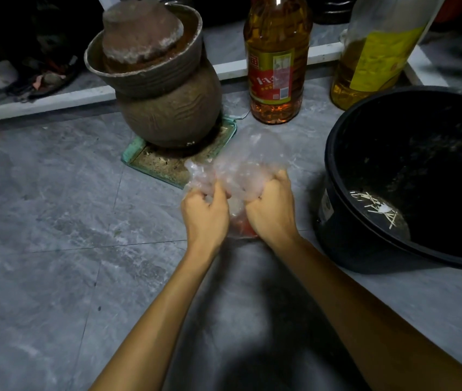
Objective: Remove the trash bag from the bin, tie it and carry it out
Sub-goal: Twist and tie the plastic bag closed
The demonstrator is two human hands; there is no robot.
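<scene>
A clear plastic trash bag [245,162] is out of the bin and held over the grey tiled floor, with something red showing low inside it between my hands. My left hand [205,217] grips the bag's bunched top on its left side. My right hand [272,208] is clenched on the bag's right side. The black round bin [345,153] stands to the right of my hands, with no bag in it. A few pale sticks and scraps lie at its bottom.
A brown clay jar [172,108] with a bowl-shaped lid stands on a green tray just behind the bag. Two oil bottles, one [276,57] with a red label and one [376,52] with a yellow label, stand at the back. A white ledge [43,101] runs behind them.
</scene>
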